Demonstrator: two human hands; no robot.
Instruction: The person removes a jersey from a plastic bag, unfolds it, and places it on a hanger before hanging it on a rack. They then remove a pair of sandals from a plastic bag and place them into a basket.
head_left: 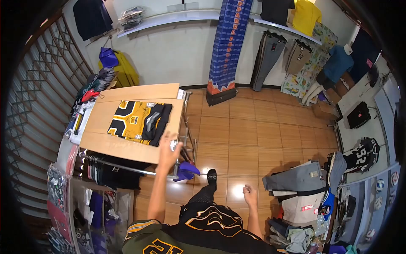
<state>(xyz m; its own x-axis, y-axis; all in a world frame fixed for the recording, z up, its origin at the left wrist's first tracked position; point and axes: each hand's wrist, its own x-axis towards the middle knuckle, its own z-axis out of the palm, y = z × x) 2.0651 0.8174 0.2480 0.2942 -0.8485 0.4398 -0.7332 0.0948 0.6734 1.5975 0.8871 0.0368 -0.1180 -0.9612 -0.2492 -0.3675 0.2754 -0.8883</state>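
Note:
A black, yellow and white jersey (137,120) lies folded on a large sheet of cardboard (95,137) that covers the top of a metal clothes rack (188,112). My left hand (168,150) is at the cardboard's near right corner, just below the jersey, with its fingers stretched toward it. Something small and shiny shows beside that hand's fingers. Over the tiled floor, well to the right of the rack, my right hand (250,195) hangs with loosely bent fingers and nothing visible in it. A purple cloth item (186,171) hangs under the rack's corner, below my left hand.
Folded trousers (292,178) are stacked on the right. A blue printed pillar (226,51) stands against the back wall, beside hanging trousers (268,59) and a mannequin (336,63). Shelves with packed clothes (95,211) are at lower left. My foot (212,178) is on the tiles.

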